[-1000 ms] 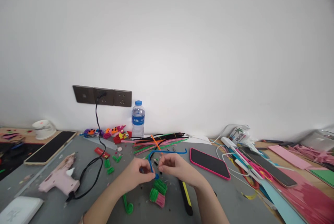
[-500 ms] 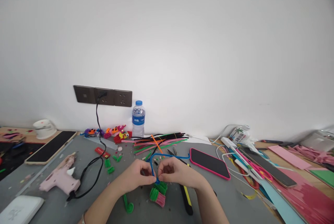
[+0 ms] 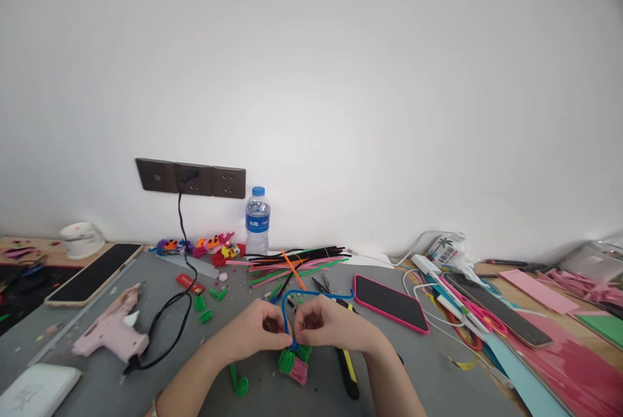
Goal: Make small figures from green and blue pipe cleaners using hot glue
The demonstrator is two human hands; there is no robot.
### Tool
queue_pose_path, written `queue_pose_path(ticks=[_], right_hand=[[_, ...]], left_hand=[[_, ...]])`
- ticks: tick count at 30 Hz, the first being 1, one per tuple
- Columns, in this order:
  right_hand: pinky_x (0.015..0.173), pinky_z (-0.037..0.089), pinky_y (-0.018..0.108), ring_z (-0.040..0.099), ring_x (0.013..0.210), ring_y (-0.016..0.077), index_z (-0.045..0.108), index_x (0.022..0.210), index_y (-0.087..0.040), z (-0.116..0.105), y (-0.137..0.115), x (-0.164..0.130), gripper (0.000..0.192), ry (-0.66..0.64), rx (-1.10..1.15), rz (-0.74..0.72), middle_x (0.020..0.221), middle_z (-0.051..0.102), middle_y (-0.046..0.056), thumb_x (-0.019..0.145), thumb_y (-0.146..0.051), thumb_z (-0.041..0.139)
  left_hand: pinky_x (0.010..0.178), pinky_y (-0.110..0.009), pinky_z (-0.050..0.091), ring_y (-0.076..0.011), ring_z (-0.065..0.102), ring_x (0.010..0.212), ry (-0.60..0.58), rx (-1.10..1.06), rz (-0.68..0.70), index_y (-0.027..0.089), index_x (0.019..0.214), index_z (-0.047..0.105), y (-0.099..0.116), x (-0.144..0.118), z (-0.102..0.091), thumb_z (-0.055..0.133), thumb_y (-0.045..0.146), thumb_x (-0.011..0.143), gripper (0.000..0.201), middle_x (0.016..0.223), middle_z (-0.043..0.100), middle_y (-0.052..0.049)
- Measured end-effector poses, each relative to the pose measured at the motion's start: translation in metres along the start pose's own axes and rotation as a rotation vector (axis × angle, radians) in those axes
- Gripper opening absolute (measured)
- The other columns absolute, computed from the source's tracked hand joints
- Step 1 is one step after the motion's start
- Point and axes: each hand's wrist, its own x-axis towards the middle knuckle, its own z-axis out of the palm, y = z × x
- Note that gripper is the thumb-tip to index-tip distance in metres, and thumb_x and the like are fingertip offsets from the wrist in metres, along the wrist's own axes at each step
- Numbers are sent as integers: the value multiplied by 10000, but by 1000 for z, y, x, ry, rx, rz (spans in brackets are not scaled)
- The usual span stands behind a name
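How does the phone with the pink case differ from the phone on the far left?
The pink-cased phone lies right of the hands, on the grey mat; the left phone lies far left, near the mat's edge. The first has a pink rim, the second a pale, tan one. The left phone looks longer. Both lie flat with dark screens up.

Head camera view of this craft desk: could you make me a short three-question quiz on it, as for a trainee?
1. True or false: both hands pinch the blue pipe cleaner.
2. Which lies nearest the right hand? A) pink glue gun B) pink-cased phone C) water bottle
3. Fill in: the glue gun's black cord runs up to the wall ____.

Key
1. True: left hand and right hand meet on it.
2. B
3. socket
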Motion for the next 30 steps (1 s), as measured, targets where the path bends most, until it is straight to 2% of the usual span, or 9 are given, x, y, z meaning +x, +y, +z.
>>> queue_pose_path(ticks=[10,18,24,30], right_hand=[[522,310,232,426,544,108,710,712,-173,0,3,2,107,55,9,-7,615,596,-16,706,-177,603],[533,274,247,378,547,109,641,670,-174,-3,-3,7,141,293,70,-95,603,520,-20,758,-285,644],[570,296,251,393,588,117,590,669,-177,0,-5,15,272,430,160,-165,633,497,-22,771,-416,670],[557,300,238,405,594,114,585,692,-162,5,1,21,239,429,105,-161,632,501,-20,782,-374,648]], left_hand=[[535,-247,281,-128,403,567,27,-40,-3,167,644,641,7,0,-1,694,390,691,234,583,490,42],[584,-263,359,-164,491,650,319,-149,31,182,852,731,11,1,-6,668,487,726,336,765,652,-32],[565,-255,360,-159,496,635,363,-174,76,181,788,731,11,2,-4,686,479,720,309,742,659,-33],[530,-242,337,-135,448,583,404,-208,80,173,761,709,10,2,-2,680,488,733,317,680,605,-13]])
